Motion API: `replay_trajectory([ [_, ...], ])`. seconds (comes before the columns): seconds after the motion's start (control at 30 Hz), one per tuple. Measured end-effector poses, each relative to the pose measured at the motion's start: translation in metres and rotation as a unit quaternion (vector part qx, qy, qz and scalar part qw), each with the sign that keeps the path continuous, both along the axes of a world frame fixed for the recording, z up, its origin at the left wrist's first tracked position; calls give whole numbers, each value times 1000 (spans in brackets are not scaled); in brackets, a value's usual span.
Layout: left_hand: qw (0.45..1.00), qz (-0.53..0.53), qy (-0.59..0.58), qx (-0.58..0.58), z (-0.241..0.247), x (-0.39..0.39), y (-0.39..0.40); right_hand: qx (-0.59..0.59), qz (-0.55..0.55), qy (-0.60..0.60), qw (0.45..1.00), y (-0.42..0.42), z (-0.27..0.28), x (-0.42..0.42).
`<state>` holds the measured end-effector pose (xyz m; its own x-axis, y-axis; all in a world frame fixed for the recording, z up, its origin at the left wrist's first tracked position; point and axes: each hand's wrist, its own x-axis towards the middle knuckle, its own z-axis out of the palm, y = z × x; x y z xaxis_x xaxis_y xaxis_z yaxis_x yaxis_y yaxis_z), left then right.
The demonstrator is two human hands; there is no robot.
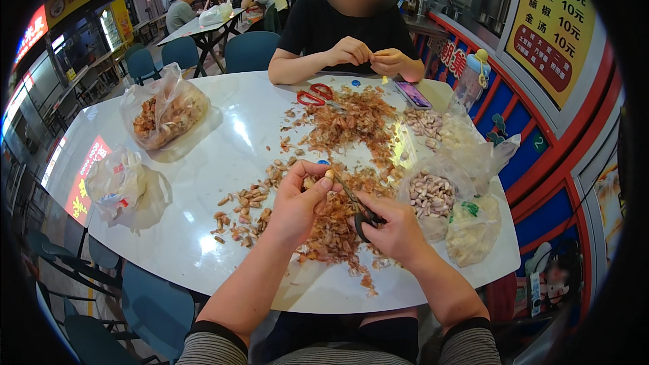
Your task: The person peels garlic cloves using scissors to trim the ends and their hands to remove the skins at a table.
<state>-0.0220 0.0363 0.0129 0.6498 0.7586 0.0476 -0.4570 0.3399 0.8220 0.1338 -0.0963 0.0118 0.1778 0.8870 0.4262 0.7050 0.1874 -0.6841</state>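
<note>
My left hand (304, 197) pinches a small pale clove (329, 175), which looks like garlic, between thumb and fingertips. Black-handled scissors (366, 219) are in my right hand (398, 225), their blades pointing up at the clove and close to it or touching. Beneath both hands spreads a heap of dry brown skins (329, 235) on the white table (187, 258). Left of my left hand lie loose unpeeled cloves (248, 200). To the right of my right hand, an open clear plastic bag (431, 195) holds many pinkish-white cloves.
Opposite sits a person (350, 35), both hands on a small piece. Near them lie red-handled scissors (314, 95), a phone (413, 95) and a bottle (472, 78). Plastic bags (165, 111) (116, 182) stand at left; a knotted bag (474, 230) sits by the right edge.
</note>
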Motion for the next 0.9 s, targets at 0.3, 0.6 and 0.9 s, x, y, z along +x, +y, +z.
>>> replay_trajectory([
  [0.3, 998, -45, 12, -42, -2, -3, 7, 9, -15, -46, 999, -1, 0, 6],
  [0.6, 999, -39, -4, -28, -2, -5, 10, 3, 1, 7, 1000, 0, -1, 4],
  [0.9, 995, -99, 23, -9, -3, 8, -15, 69, -4, 310, 948, 7, -4, 1],
])
